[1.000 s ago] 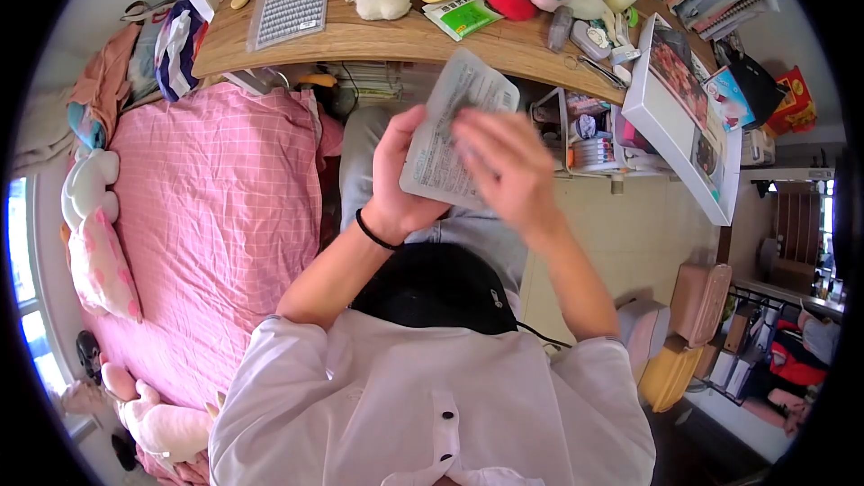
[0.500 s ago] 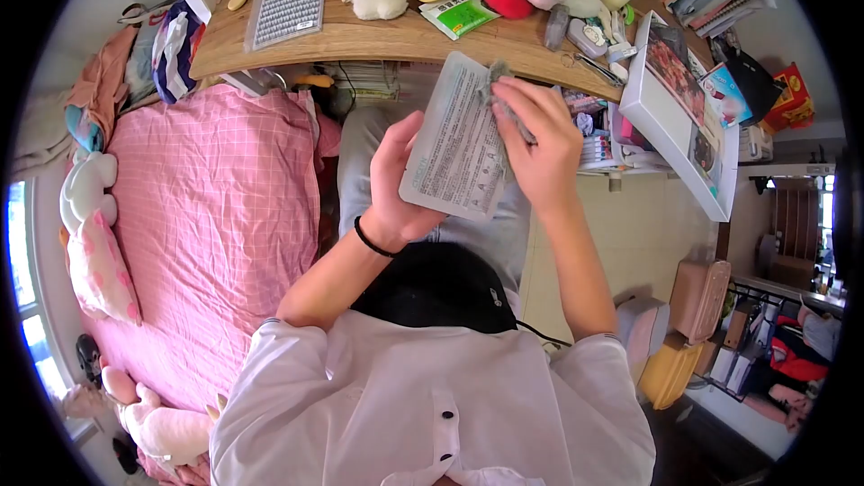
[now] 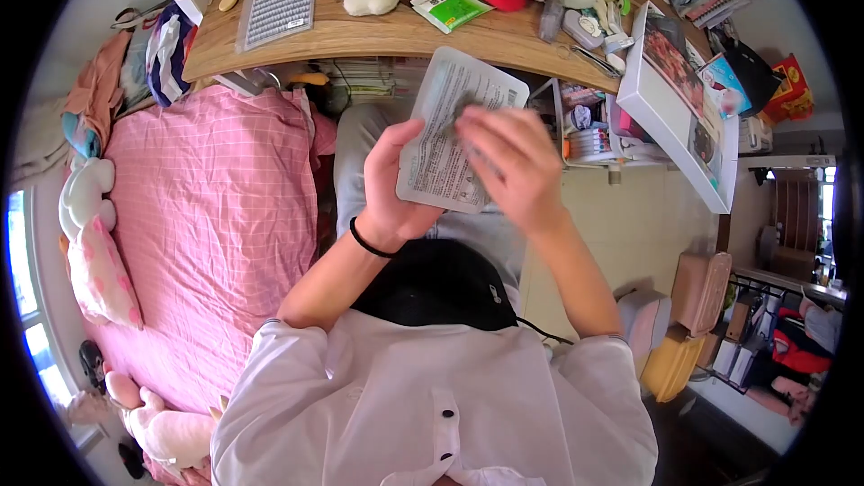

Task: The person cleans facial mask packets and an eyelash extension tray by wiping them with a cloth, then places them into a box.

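Note:
A flat white-and-grey printed packet [image 3: 434,130] with rounded corners, like a face mask sachet, is held over my lap. My left hand [image 3: 389,187] grips its lower left edge, thumb along the side. A black band circles that wrist. Over the printed face, my right hand [image 3: 520,171] is smeared by motion. Its closed fingers press a small grey cloth [image 3: 466,115] against the packet; only a dark bit of the cloth shows at the fingertips.
Ahead, a wooden desk [image 3: 360,36] carries a lash tray [image 3: 279,11], a green packet [image 3: 450,7], plush items and bottles. An open white box [image 3: 670,139] leans at its right end. A pink bed [image 3: 207,216] lies to the left.
My right hand has slid left across the packet with the grey cloth, from its right edge to its middle. The packet's upper right corner now shows. My left hand keeps its grip.

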